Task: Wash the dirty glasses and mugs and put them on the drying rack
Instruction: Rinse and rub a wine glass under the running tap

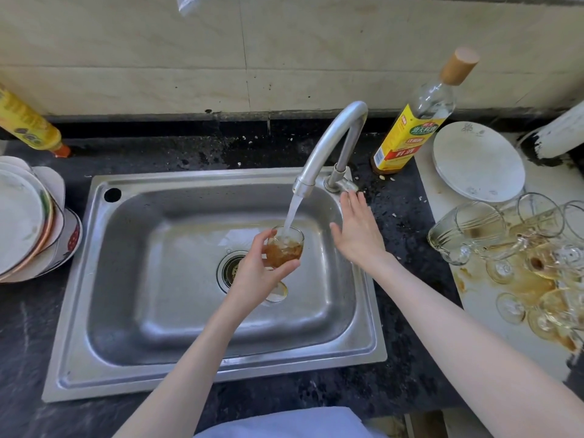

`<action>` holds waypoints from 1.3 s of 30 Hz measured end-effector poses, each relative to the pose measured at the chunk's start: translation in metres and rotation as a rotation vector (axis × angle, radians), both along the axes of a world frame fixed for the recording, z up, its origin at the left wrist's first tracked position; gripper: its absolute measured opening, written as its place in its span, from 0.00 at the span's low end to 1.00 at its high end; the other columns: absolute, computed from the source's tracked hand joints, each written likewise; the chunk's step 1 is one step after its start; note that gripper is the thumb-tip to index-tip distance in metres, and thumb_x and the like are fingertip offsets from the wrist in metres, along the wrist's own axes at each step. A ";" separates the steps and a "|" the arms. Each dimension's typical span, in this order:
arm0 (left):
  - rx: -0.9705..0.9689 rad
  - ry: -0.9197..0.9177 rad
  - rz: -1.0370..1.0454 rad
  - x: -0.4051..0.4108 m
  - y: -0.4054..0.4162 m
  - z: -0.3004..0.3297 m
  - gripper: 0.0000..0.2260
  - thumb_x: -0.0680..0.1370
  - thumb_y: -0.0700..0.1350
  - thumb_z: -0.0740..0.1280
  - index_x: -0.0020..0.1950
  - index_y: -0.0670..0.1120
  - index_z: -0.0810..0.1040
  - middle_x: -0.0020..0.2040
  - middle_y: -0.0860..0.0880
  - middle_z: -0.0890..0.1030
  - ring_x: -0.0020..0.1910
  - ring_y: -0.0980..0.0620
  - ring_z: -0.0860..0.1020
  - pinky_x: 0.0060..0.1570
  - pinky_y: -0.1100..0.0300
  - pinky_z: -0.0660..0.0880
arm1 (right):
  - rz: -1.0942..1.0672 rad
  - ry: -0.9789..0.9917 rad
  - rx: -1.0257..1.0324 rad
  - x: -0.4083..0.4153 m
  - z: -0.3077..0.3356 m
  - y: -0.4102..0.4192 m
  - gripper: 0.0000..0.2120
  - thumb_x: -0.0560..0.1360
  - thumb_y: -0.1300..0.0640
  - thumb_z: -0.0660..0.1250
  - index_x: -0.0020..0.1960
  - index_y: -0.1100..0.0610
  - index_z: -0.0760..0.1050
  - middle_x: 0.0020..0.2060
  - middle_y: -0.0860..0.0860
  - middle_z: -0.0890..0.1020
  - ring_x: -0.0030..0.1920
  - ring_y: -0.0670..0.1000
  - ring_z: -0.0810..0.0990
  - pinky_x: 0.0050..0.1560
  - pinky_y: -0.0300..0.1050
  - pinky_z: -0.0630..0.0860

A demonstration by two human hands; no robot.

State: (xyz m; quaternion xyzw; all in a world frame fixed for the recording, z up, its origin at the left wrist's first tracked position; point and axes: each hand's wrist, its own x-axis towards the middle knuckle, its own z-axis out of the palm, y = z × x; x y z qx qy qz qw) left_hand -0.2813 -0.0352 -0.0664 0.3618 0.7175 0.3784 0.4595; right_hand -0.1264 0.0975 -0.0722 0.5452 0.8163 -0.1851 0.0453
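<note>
Steel sink [94, 263] ctr in dark stone counter [31, 327]; curved metal tap [328, 143] at rear-R rim. Stacked plates [25, 222] L of sink. Yellow-label glass bottle [414, 128] behind-R; round white plates [477, 162] R of it; clear dirty glasses [512, 248] in front of those.

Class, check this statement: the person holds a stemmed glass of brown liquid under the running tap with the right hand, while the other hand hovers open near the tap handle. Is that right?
Not quite. The head view shows the left hand holding the stemmed glass under the running tap. The right hand is the open one near the tap handle. The rest stands.
</note>
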 end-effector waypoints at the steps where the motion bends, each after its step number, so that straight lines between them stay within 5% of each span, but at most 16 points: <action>1: -0.044 -0.062 0.037 -0.001 0.001 -0.001 0.26 0.70 0.47 0.74 0.64 0.52 0.68 0.51 0.53 0.76 0.44 0.55 0.80 0.48 0.60 0.78 | 0.008 0.022 0.033 0.000 0.002 -0.004 0.29 0.80 0.54 0.56 0.76 0.61 0.49 0.77 0.56 0.48 0.77 0.55 0.44 0.76 0.51 0.47; 5: -0.321 -0.587 0.231 -0.005 0.005 -0.005 0.21 0.74 0.47 0.71 0.63 0.41 0.71 0.48 0.41 0.79 0.41 0.44 0.81 0.45 0.50 0.81 | 0.058 0.148 0.115 -0.003 0.009 -0.029 0.22 0.80 0.55 0.56 0.73 0.60 0.61 0.73 0.57 0.62 0.73 0.56 0.61 0.70 0.50 0.62; 8: -0.482 -0.913 0.380 -0.006 0.004 -0.009 0.15 0.75 0.49 0.68 0.54 0.40 0.73 0.42 0.39 0.78 0.38 0.42 0.81 0.40 0.50 0.81 | -0.045 0.173 -0.227 -0.010 0.011 -0.040 0.19 0.81 0.53 0.56 0.69 0.59 0.68 0.64 0.56 0.72 0.61 0.56 0.74 0.61 0.49 0.70; 11: -0.529 -1.008 0.432 -0.004 0.004 -0.015 0.17 0.75 0.50 0.68 0.56 0.39 0.73 0.42 0.39 0.78 0.33 0.43 0.82 0.37 0.51 0.81 | -0.166 0.265 -0.582 -0.018 0.011 -0.048 0.17 0.81 0.53 0.56 0.64 0.59 0.73 0.54 0.55 0.80 0.45 0.53 0.81 0.50 0.47 0.76; 15: -0.478 -0.924 0.432 -0.004 0.009 -0.016 0.18 0.75 0.50 0.67 0.60 0.40 0.72 0.43 0.40 0.77 0.38 0.45 0.80 0.35 0.54 0.82 | -0.206 0.359 -0.733 -0.027 0.013 -0.053 0.15 0.81 0.53 0.56 0.63 0.59 0.73 0.48 0.53 0.79 0.37 0.48 0.79 0.42 0.43 0.79; 21: -0.252 -0.426 0.371 0.002 0.016 -0.008 0.25 0.74 0.55 0.68 0.67 0.43 0.71 0.55 0.44 0.78 0.50 0.48 0.78 0.42 0.61 0.76 | -0.319 0.554 -0.752 -0.047 0.010 -0.058 0.18 0.81 0.47 0.55 0.64 0.56 0.72 0.45 0.50 0.79 0.43 0.52 0.81 0.53 0.52 0.79; 24: -0.100 -0.199 0.277 0.001 0.015 0.002 0.28 0.77 0.57 0.63 0.73 0.47 0.63 0.69 0.47 0.70 0.66 0.48 0.71 0.60 0.57 0.71 | -0.454 0.849 -0.886 -0.053 0.010 -0.063 0.18 0.82 0.47 0.52 0.62 0.56 0.72 0.44 0.49 0.78 0.40 0.48 0.78 0.48 0.44 0.77; 28: 0.043 0.024 0.123 0.002 0.013 0.011 0.21 0.80 0.49 0.60 0.73 0.48 0.63 0.61 0.48 0.77 0.52 0.58 0.77 0.43 0.75 0.71 | -0.689 1.184 -1.027 -0.063 0.005 -0.069 0.27 0.82 0.43 0.44 0.54 0.55 0.79 0.45 0.56 0.80 0.39 0.50 0.73 0.43 0.44 0.70; 30: 0.083 0.129 0.087 0.003 0.011 0.005 0.22 0.79 0.48 0.63 0.72 0.49 0.63 0.61 0.49 0.75 0.57 0.55 0.74 0.49 0.70 0.73 | -0.804 1.198 -1.023 -0.071 0.002 -0.067 0.31 0.81 0.40 0.42 0.46 0.52 0.82 0.39 0.54 0.81 0.35 0.49 0.69 0.36 0.43 0.64; 33: 0.112 0.089 0.035 0.001 0.014 -0.004 0.29 0.76 0.52 0.65 0.73 0.50 0.57 0.67 0.50 0.69 0.67 0.52 0.68 0.63 0.54 0.70 | -0.836 1.085 -1.024 -0.077 0.008 -0.064 0.34 0.80 0.39 0.39 0.42 0.54 0.80 0.23 0.49 0.75 0.26 0.47 0.62 0.28 0.41 0.57; 36: 0.127 -0.117 0.113 0.000 0.022 0.004 0.30 0.74 0.55 0.67 0.71 0.51 0.59 0.63 0.48 0.72 0.58 0.53 0.75 0.47 0.72 0.74 | -0.767 1.039 -1.058 -0.076 0.014 -0.071 0.33 0.80 0.38 0.39 0.41 0.54 0.76 0.19 0.47 0.67 0.20 0.45 0.60 0.21 0.37 0.56; 39: 0.091 -0.198 0.272 0.006 0.026 0.011 0.25 0.74 0.65 0.60 0.62 0.49 0.67 0.54 0.46 0.77 0.48 0.52 0.79 0.37 0.66 0.76 | -0.583 1.010 -0.960 -0.078 0.012 -0.080 0.30 0.79 0.36 0.42 0.49 0.55 0.75 0.23 0.44 0.72 0.22 0.42 0.63 0.22 0.35 0.59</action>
